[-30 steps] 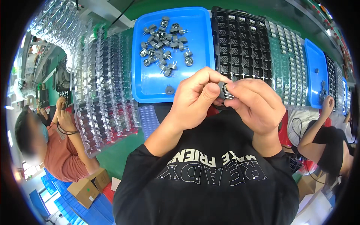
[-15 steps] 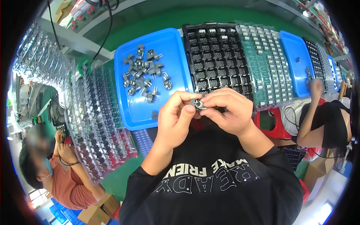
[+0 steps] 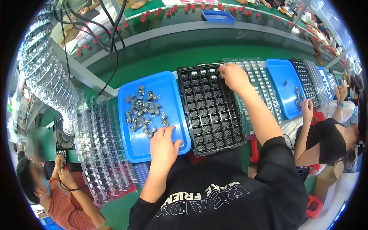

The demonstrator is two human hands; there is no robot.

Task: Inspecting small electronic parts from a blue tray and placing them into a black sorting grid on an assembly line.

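Note:
My right hand (image 3: pixel 234 78) is at the far right corner of a black tray with square pockets (image 3: pixel 209 111). Its thumb and fingers are pinched together over a pocket there; whatever they hold is hidden. Small silver-topped parts (image 3: pixel 203 72) sit in several pockets of that far end. My left hand (image 3: pixel 164 145) reaches over the near right of a blue tray (image 3: pixel 177 99), fingers stretched out and thumb apart. Its fingertips are beside a loose pile of small grey parts with metal pins (image 3: pixel 140 104).
A clear blister tray of silver parts (image 3: pixel 258 80) adjoins the black tray on the right, with another blue tray (image 3: pixel 285 67) beyond. Clear racks (image 3: pixel 103 149) stand at left, below a foil duct (image 3: pixel 48 73). Black cables (image 3: pixel 113 38) hang down. Co-workers sit on both sides.
My hands were together over the near edge, holding a small part. They have separated: the right went to the black tray's far corner, the left to the blue tray. The view has tilted up.

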